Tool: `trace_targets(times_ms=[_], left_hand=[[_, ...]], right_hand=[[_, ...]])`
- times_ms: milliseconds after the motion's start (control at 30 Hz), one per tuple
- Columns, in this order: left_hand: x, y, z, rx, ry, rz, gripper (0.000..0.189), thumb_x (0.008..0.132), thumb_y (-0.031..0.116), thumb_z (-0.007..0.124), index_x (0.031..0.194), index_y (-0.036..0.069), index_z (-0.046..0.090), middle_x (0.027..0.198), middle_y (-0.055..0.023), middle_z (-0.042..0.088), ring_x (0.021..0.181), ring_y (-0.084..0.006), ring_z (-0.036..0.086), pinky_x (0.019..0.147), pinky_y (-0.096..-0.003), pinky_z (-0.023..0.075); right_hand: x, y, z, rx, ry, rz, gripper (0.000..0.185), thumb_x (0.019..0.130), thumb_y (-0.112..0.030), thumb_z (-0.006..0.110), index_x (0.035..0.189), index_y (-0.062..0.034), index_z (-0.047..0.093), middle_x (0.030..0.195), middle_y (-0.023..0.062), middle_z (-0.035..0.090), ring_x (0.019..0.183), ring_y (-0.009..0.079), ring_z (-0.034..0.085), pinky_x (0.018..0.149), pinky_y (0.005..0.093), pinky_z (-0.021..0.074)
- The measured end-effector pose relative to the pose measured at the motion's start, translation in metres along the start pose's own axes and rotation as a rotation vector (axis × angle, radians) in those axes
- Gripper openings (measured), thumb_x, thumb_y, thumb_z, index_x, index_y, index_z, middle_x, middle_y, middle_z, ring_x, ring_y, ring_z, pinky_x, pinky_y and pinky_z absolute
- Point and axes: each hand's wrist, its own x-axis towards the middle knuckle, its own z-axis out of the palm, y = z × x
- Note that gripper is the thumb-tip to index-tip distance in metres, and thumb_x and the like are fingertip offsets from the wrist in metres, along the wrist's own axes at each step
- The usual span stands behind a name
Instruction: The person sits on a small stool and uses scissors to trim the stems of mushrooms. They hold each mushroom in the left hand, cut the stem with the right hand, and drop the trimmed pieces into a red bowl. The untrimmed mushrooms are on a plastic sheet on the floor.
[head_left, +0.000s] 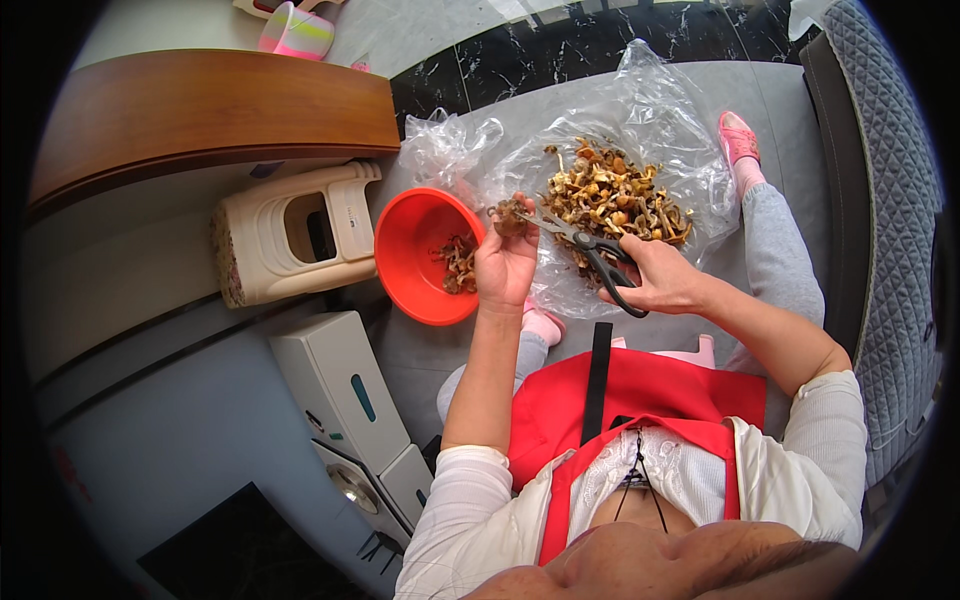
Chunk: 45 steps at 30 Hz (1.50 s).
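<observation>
Between the fingers of my left hand is a brown mushroom, raised beside the rim of a red plastic basin. Several cut mushrooms lie in the basin, partly hidden by my left hand. My right hand grips the black handles of a pair of scissors. Their blades point left and reach the held mushroom. Beyond the scissors, a heap of brown and yellowish mushrooms rests on a clear plastic sheet or bag on the floor.
Crumpled clear plastic lies behind the basin. Left of it is a beige plastic stool on its side, under a wooden furniture edge. A white cabinet stands nearer me. A grey quilted sofa borders the right.
</observation>
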Motion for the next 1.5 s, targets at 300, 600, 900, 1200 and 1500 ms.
trace_targets(times_ms=[300,600,900,1200,1500], left_hand=[[0.000,-0.002,0.001,-0.109,0.057,-0.011,0.029,0.100,0.011,0.039,0.124,-0.003,0.050,0.131,-0.0170,0.054,0.120,-0.0310,0.054,0.099,-0.0419,0.0488],[-0.001,-0.004,0.004,-0.086,0.054,-0.032,0.030,0.100,0.011,0.039,0.124,-0.004,0.049,0.130,-0.0172,0.055,0.121,-0.0319,0.053,0.100,-0.0430,0.0473],[-0.001,-0.002,0.001,-0.123,0.059,-0.056,0.030,0.100,0.013,0.038,0.123,0.000,0.052,0.128,-0.0130,0.057,0.116,-0.0295,0.056,0.094,-0.0420,0.0485],[-0.001,-0.005,0.002,-0.071,0.091,-0.069,0.028,0.100,0.017,0.042,0.119,0.003,0.056,0.124,-0.0113,0.061,0.110,-0.0274,0.060,0.090,-0.0400,0.0495],[-0.002,0.015,0.010,0.698,0.158,-0.076,0.024,0.099,0.019,0.051,0.116,0.005,0.060,0.110,-0.0083,0.067,0.103,-0.0219,0.064,0.084,-0.0308,0.0510]], right_hand=[[0.005,0.006,0.001,0.115,0.086,0.023,0.060,0.073,-0.055,0.070,0.081,0.0023,0.055,0.068,0.0175,0.058,0.066,0.0324,0.060,0.061,0.0412,0.0453],[0.001,0.002,0.001,-0.050,0.063,0.001,0.062,0.071,-0.056,0.071,0.084,0.0024,0.055,0.069,0.0185,0.060,0.068,0.0350,0.062,0.064,0.0421,0.0473],[0.001,-0.001,-0.003,0.031,0.104,-0.007,0.060,0.071,-0.053,0.071,0.086,0.0035,0.056,0.071,0.0188,0.060,0.069,0.0320,0.062,0.064,0.0416,0.0465],[0.003,0.002,-0.001,0.000,0.092,0.034,0.059,0.072,-0.051,0.072,0.089,0.0030,0.056,0.070,0.0150,0.060,0.067,0.0287,0.062,0.063,0.0390,0.0472],[0.003,0.002,-0.012,0.132,0.086,0.065,0.054,0.075,-0.046,0.071,0.092,0.0027,0.056,0.071,0.0131,0.060,0.067,0.0233,0.060,0.061,0.0362,0.0458]])
